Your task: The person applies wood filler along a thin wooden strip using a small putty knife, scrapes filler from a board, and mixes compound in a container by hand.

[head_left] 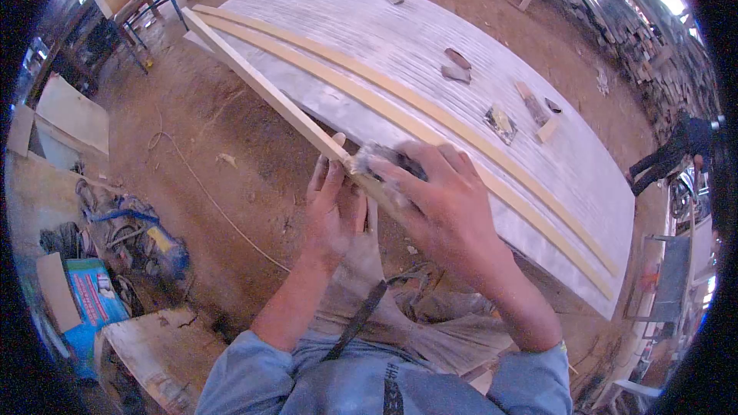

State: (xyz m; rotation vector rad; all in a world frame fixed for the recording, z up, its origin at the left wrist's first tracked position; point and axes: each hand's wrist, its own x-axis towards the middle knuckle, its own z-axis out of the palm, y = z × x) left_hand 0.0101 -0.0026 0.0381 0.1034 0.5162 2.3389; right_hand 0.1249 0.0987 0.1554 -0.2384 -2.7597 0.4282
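A long, pale wooden strip (pixel 269 92) runs from the panel's far left corner down to my hands. My left hand (pixel 330 207) grips its near part from below, thumb and fingers on either side. My right hand (pixel 453 192) presses a dusty dark grey pad (pixel 384 160) onto the top of this strip, just beyond my left fingers. Whether the pad is folded sandpaper, I cannot tell. Two more wooden strips, a lower one (pixel 361 94) and an upper one (pixel 369 73), lie side by side on the dusty white ridged panel (pixel 307 0).
Several worn scraps, a dark-patterned piece (pixel 501 123) and a small wood block (pixel 547 129) among them, lie on the panel. A cord (pixel 207 184) crosses the dirt floor. Left are a blue box (pixel 96 300) and a power tool (pixel 154 242). Another person (pixel 669 150) stands at right.
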